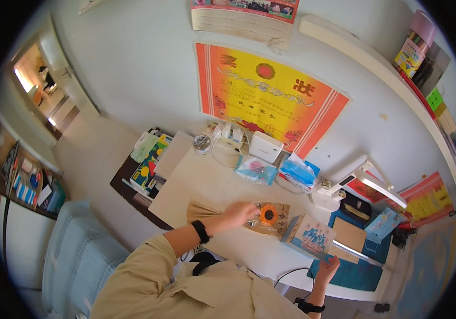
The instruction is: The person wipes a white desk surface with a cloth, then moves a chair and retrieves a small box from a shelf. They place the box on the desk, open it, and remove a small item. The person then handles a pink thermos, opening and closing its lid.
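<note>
My left hand [242,214], blurred, is over a brown paper piece [201,212], possibly a bag, creased at its left end. Its fingertips reach the left side of an orange sunflower ornament [268,215] with a dark centre, and something clear and shiny shows beside it. Whether they grip anything cannot be told. At the desk's front right, my right hand [329,268] is closed on a flap at the lower corner of a printed cardboard box [312,236]. The box, with blue figures on its face, stands just right of the paper.
Along the wall stand a wipes pack [256,170], a tissue pack [299,171], a white router box [266,146] and a desk lamp [325,197]. A blue mat [345,277] and a brown notebook [347,239] lie right. A shelf [355,42] juts out above.
</note>
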`<state>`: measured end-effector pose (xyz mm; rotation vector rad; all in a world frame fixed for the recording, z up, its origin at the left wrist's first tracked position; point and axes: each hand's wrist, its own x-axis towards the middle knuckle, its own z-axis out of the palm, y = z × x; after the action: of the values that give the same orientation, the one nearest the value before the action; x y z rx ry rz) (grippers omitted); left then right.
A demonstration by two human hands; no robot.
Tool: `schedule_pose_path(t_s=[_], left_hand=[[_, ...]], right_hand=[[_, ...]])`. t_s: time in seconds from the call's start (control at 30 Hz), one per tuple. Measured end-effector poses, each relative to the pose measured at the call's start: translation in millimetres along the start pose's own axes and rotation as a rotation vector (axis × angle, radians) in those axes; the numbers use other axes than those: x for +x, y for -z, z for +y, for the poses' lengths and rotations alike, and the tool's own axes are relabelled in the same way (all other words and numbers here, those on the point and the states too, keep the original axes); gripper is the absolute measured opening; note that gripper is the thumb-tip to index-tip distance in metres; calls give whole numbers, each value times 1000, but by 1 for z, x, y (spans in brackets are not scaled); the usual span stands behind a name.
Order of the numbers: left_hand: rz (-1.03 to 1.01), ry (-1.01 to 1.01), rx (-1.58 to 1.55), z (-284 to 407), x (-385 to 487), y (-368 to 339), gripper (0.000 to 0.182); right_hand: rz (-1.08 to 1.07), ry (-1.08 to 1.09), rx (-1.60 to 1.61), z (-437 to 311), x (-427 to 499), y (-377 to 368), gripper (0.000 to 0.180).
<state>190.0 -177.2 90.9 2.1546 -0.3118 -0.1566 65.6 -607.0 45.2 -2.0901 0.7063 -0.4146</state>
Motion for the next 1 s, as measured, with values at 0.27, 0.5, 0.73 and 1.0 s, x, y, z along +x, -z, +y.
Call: schedule_pose_path(t_s=[0.27,0.5,0.73,1.0], left_hand=[[53,-232,231,-92,103,65,15],[188,-542,755,-114,174,15,19],[14,-755,1096,-142,204,6,14],[-58,-730,622,-72,168,60,11]], right_hand=[[136,265,-25,-126,-80,-34,17],[-114,177,-6,-189,-161,-81,21],[-244,7,24,-197,-184,-84,21],[-439,142,3,-196,-151,-114,12]])
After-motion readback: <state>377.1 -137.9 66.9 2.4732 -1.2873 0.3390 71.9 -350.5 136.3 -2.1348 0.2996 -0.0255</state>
